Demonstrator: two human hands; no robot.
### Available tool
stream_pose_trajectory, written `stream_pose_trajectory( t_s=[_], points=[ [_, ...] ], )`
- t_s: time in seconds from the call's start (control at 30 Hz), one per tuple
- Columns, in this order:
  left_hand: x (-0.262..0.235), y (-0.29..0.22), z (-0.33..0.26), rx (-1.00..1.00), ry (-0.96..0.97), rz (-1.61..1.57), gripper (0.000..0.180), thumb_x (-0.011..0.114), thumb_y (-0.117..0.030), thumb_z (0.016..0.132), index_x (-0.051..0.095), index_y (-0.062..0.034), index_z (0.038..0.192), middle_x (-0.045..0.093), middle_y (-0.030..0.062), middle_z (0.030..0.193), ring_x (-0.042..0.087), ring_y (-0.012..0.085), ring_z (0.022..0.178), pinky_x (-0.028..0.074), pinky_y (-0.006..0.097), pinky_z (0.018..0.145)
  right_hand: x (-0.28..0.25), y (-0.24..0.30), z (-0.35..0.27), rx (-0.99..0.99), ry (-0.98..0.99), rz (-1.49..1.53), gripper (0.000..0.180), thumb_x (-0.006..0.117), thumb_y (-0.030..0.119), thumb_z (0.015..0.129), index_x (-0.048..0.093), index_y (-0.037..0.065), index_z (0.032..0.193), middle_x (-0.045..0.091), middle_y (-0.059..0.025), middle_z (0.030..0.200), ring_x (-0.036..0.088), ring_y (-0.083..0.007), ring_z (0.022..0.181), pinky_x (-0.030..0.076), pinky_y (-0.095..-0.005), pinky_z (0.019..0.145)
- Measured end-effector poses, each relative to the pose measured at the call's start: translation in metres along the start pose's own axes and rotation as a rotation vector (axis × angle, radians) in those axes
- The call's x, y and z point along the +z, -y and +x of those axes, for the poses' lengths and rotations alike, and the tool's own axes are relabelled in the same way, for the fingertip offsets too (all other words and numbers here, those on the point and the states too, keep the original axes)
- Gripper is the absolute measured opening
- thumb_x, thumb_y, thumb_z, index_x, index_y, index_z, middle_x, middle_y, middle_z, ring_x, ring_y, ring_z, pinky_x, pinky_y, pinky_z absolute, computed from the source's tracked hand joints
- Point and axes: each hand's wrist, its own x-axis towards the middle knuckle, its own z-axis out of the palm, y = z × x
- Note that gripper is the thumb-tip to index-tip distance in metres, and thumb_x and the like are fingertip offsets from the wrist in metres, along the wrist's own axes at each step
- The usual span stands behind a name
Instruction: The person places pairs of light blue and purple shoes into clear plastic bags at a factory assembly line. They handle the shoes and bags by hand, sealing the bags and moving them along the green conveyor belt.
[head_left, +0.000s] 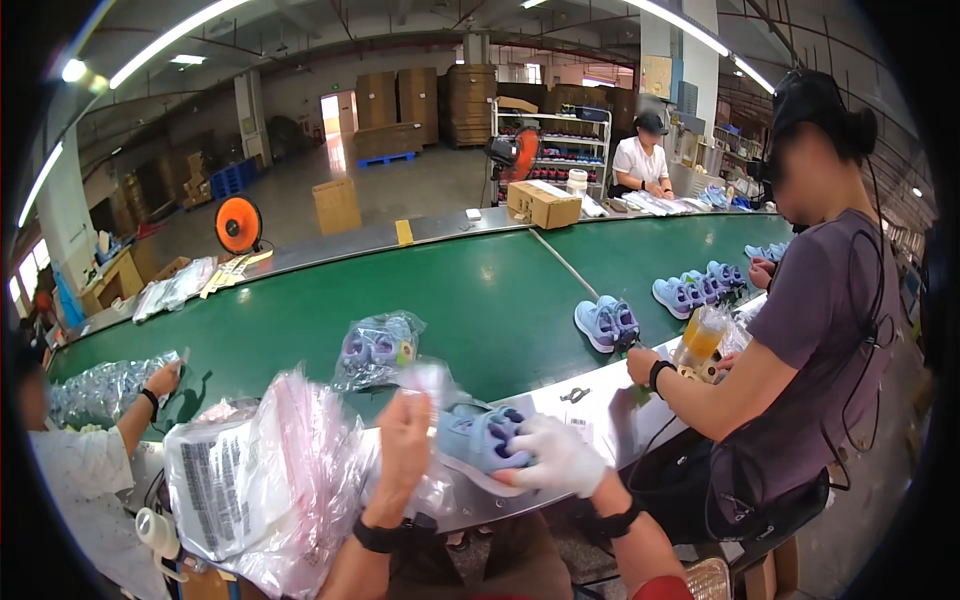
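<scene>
A pair of light blue sneakers (pixel 480 436) is in front of me at the near edge of the bench. My right hand (pixel 560 456), in a white glove, grips the pair from its right side. My bare left hand (pixel 406 438), slightly blurred, is closed on a clear plastic bag (pixel 428 380) at the left end of the shoes. Film from the bag also shows below that hand; how far the shoes are inside it I cannot tell. Beyond, a bagged pair of sneakers (pixel 378 350) lies on the green conveyor belt (pixel 480 285).
A stack of clear plastic bags (pixel 305 470) stands close on my left. Scissors (pixel 575 395) lie on the white bench to the right. At right a co-worker (pixel 815 290) handles unbagged sneakers (pixel 606 324); another person's arm (pixel 140 410) reaches bagged pairs at left.
</scene>
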Motion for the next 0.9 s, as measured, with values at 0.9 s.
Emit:
stream_pose_trajectory(
  t_s=[0.9],
  points=[
    [0.031, -0.053, -0.035, 0.198, 0.389, 0.347, 0.018, 0.05, -0.015, 0.092, 0.057, -0.0016, 0.083, 0.055, 0.0167, 0.063, 0.057, 0.0213, 0.056, 0.044, 0.035, 0.052, 0.112, 0.021, 0.016, 0.197, -0.169, 0.149, 0.017, 0.053, 0.017, 0.079, 0.065, 0.008, 0.087, 0.063, -0.0127, 0.093, 0.058, -0.0292, 0.093, 0.045, -0.0389, 0.076]
  ],
)
